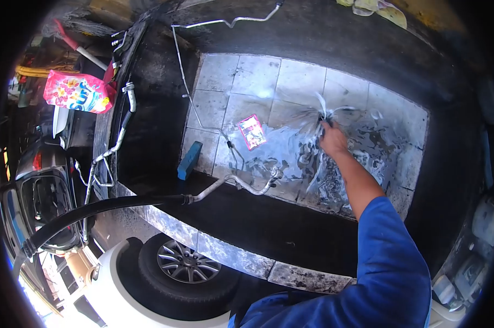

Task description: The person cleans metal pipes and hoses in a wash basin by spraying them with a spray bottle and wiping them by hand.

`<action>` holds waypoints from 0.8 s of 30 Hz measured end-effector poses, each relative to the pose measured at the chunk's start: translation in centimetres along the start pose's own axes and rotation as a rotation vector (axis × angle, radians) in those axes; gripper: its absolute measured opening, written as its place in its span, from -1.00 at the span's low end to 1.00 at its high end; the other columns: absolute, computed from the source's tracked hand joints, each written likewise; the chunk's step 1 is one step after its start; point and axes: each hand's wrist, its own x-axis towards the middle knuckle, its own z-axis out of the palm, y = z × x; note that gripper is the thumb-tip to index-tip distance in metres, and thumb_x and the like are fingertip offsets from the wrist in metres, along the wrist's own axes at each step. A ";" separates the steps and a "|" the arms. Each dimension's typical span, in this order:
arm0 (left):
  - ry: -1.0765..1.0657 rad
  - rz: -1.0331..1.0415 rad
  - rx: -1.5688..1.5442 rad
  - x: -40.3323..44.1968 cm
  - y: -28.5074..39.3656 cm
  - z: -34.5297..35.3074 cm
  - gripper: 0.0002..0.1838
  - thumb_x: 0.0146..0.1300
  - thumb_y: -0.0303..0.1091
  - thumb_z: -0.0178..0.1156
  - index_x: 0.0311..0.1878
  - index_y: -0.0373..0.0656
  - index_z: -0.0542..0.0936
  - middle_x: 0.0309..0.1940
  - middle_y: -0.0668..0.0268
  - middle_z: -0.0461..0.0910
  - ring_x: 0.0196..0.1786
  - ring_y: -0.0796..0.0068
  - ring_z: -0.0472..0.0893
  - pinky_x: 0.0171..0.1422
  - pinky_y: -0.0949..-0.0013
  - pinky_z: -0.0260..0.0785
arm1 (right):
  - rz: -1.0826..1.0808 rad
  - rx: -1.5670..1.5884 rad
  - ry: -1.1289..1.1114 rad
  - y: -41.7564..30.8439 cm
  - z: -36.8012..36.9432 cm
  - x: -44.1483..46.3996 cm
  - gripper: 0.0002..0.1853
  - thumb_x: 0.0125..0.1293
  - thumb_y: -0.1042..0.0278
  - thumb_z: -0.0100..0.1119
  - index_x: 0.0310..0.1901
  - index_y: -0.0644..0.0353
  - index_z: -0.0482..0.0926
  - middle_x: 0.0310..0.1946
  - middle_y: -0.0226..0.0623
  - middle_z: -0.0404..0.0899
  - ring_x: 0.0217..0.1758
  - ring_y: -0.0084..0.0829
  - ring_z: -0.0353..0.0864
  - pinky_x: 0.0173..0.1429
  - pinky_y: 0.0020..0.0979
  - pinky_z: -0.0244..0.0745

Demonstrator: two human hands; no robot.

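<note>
My right hand (334,139) reaches over the wet, light-tiled surface (211,71), its fingers closed round something small and dark that I cannot make out. Water fans out and splashes at the fingertips. Shallow, rippled water spreads below and beside the hand. Left of it a small pink-edged packet (252,132) lies on the tiles. Further left, a blue block (189,160) rests at the tiled area's edge. My left hand is not in view.
A metal pipe with a black hose (107,210) crosses the lower left, its end over the tiles. Thin metal tubes (206,126) run above. A pink Surf bag (78,93) stands at the left. A car wheel (188,265) is below, beyond a tiled ledge (233,254).
</note>
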 end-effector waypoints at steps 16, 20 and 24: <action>-0.033 -0.269 -0.097 -2.5 -3.5 0.5 -0.66 0.50 -0.18 -0.06 -0.02 -0.16 0.65 -0.22 0.19 0.70 -0.14 0.25 0.72 -0.08 0.09 0.53 | -0.586 -0.425 -0.312 -22.0 13.2 6.6 -0.12 0.07 0.19 0.51 0.49 -0.24 0.38 0.60 -0.12 0.08 0.68 0.00 0.01 0.65 0.12 0.04; -0.046 -0.235 -0.119 -1.5 -3.9 0.7 -0.66 0.50 -0.18 -0.06 -0.02 -0.16 0.64 -0.23 0.19 0.70 -0.15 0.25 0.72 -0.09 0.10 0.53 | -0.592 -0.271 -0.297 -14.8 13.5 6.8 -0.39 0.07 0.27 0.46 0.25 -0.10 0.64 0.49 -0.15 0.25 0.57 -0.07 0.20 0.53 -0.01 0.28; -0.061 -0.162 -0.123 0.0 -3.4 0.5 -0.66 0.51 -0.18 -0.07 -0.02 -0.16 0.64 -0.24 0.19 0.69 -0.16 0.26 0.73 -0.10 0.12 0.53 | -0.181 -0.076 -0.241 -4.8 10.6 2.7 -0.51 0.15 0.33 0.42 0.17 -0.01 0.67 0.19 -0.10 0.57 0.23 -0.11 0.59 0.22 -0.11 0.56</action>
